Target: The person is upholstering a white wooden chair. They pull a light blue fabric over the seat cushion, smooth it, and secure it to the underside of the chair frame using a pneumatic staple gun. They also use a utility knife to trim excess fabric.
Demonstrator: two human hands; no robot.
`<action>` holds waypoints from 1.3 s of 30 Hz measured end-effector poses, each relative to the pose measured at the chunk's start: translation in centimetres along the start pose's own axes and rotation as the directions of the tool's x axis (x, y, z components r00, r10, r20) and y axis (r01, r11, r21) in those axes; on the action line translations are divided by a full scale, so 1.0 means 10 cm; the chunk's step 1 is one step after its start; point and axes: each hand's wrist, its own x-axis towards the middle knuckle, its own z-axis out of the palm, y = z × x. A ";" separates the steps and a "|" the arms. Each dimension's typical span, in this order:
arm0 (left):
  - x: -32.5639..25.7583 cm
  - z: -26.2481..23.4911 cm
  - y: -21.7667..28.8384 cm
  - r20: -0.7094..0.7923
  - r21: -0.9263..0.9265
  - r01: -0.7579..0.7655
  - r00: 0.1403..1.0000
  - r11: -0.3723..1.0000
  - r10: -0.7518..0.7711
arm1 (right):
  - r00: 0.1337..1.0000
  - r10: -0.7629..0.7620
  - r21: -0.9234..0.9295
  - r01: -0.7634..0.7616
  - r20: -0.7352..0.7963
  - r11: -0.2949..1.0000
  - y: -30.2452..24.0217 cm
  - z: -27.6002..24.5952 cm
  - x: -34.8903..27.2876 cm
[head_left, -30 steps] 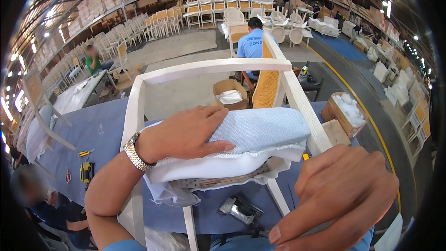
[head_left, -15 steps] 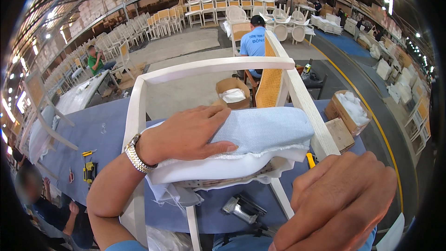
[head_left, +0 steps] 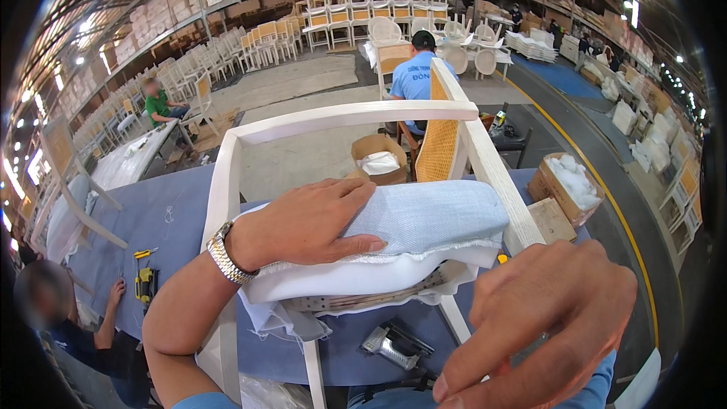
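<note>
Now, left hand (head_left: 307,220): I see it laid flat on the cloth, thumb apart from the fingers, clamped on nothing; even pressure through the whole palm should serve better than digging in with the thumb.
Pale blue fabric (head_left: 435,208): it covers the upper face of the seat, between the side members of the pale chair frame (head_left: 356,112); I would smooth it outward from under the palm, toward the right, so no slack gathers there.
Frayed edge (head_left: 447,249): it runs along the near side, above the white layer; I want it level along its length and drawn gently, since this weave could unravel.
White layer (head_left: 356,279): its lower line looks wavy, so I judge it worth pressing flat, or ripples could show through the cloth.
Loose threads (head_left: 266,324): they dangle at the seat's lower left corner; I would fold them clear so nothing snags.
Right hand (head_left: 541,318): it hangs close to the camera, fingers curled, apart from the cloth; I cannot tell whether thumb and fingers meet or pinch something. A yellow bit (head_left: 502,259) shows just beyond the knuckles, its owner unclear to me.
Staple gun (head_left: 395,346): it lies on the blue table cover (head_left: 182,204), below the seat and clear of the left hand; I would keep trailing cloth off it.
Steadiness: I judge a downward push better than a sideways one, which could rock the frame.
</note>
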 end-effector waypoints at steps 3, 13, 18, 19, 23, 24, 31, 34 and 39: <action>-0.01 0.01 -0.01 -0.010 0.001 -0.014 1.000 1.000 0.014 | 0.999 0.001 -0.022 -0.001 0.033 1.000 -0.01 -0.05 0.01; -0.03 0.03 -0.01 -0.025 0.004 -0.008 1.000 1.000 0.008 | 0.977 -0.163 -0.103 0.178 0.135 0.979 0.14 -0.14 -0.01; -0.03 0.03 -0.05 -0.023 0.015 -0.011 1.000 1.000 0.012 | 0.989 0.117 -0.115 -0.128 -0.091 0.985 -0.03 0.03 0.03; -0.03 0.03 -0.05 -0.021 0.018 -0.012 1.000 1.000 0.013 | 0.984 0.135 -0.132 -0.150 -0.115 0.980 -0.04 0.04 0.03; -0.02 0.05 -0.05 -0.026 0.032 -0.024 0.999 0.999 0.025 | 0.962 0.228 -0.071 -0.241 -0.152 0.968 -0.06 0.01 0.04; -0.01 0.05 -0.04 -0.031 0.035 -0.028 0.999 0.999 0.030 | 0.957 0.248 -0.061 -0.260 -0.149 0.964 -0.08 0.00 0.03; -0.02 0.02 -0.01 0.006 0.026 0.004 1.000 1.000 -0.005 | 0.975 0.218 -0.088 -0.221 -0.045 0.971 -0.04 -0.05 0.06; -0.03 0.01 0.00 0.005 0.019 0.005 1.000 1.000 -0.006 | 0.985 0.174 -0.090 -0.175 -0.012 0.980 -0.01 -0.06 0.09; -0.04 0.03 -0.01 -0.007 0.025 -0.005 1.000 1.000 0.006 | 0.975 0.218 -0.162 -0.221 -0.038 0.962 -0.05 -0.03 0.03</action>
